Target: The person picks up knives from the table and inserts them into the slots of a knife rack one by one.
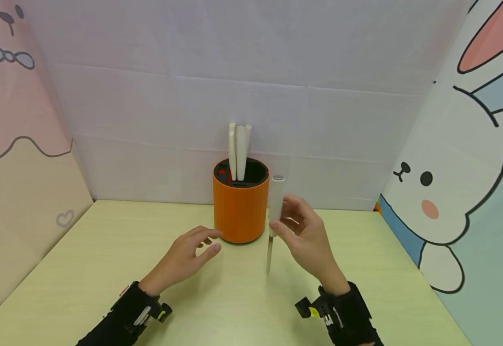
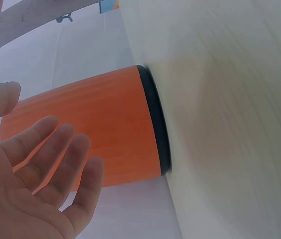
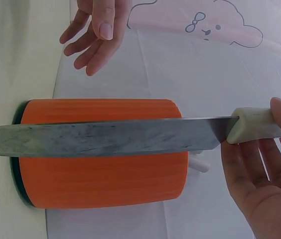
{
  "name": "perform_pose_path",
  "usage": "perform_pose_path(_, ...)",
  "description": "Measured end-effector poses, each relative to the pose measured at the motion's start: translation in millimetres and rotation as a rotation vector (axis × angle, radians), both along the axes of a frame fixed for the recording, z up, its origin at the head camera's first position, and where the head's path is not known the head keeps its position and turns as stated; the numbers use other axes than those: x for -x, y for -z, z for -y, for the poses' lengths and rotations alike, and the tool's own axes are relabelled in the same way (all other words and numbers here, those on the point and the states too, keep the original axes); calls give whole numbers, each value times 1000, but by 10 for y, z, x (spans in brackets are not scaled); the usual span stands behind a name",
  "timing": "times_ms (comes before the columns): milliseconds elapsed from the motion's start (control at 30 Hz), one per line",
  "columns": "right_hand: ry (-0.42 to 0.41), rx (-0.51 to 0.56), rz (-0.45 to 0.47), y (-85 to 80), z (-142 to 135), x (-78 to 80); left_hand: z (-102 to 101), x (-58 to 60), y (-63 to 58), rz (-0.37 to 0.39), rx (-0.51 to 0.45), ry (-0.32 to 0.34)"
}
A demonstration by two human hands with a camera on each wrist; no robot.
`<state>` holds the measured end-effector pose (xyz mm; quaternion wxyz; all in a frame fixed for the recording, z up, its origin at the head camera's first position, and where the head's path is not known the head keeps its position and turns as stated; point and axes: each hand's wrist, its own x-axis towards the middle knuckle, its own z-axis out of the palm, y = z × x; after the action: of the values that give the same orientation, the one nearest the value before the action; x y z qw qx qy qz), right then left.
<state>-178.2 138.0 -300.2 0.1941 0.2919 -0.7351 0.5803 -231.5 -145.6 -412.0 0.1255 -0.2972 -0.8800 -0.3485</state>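
Note:
My right hand (image 1: 305, 238) grips a kitchen knife by its white handle (image 1: 276, 202), thumb on one side and fingers on the other. The blade (image 3: 110, 139) points down toward the table and passes in front of the orange knife block (image 3: 105, 189) in the right wrist view. That round block (image 1: 240, 216) has a black slotted top with several white-handled utensils (image 1: 241, 151) standing in it. To the block's left, my left hand (image 1: 186, 254) holds nothing, its fingers loosely spread. In the left wrist view the left hand's palm (image 2: 26, 209) shows beside the block's orange side.
The pale wooden table (image 1: 234, 307) runs back to a white sheet-covered wall (image 1: 147, 110), with the block standing near it. Panels with cartoon animals (image 1: 446, 202) flank the table on both sides. A dark band with a small camera (image 1: 147, 310) sits on each wrist.

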Motion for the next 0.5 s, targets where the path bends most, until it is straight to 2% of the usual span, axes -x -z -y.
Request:
perform_pose_path(300,23,-11,2,12,35,-14,-19,-3,10,-17,-16,21)
perform_pose_path(500,27,1,-5,-2,41,-15,-37,-13,-36,-31,-30,34)
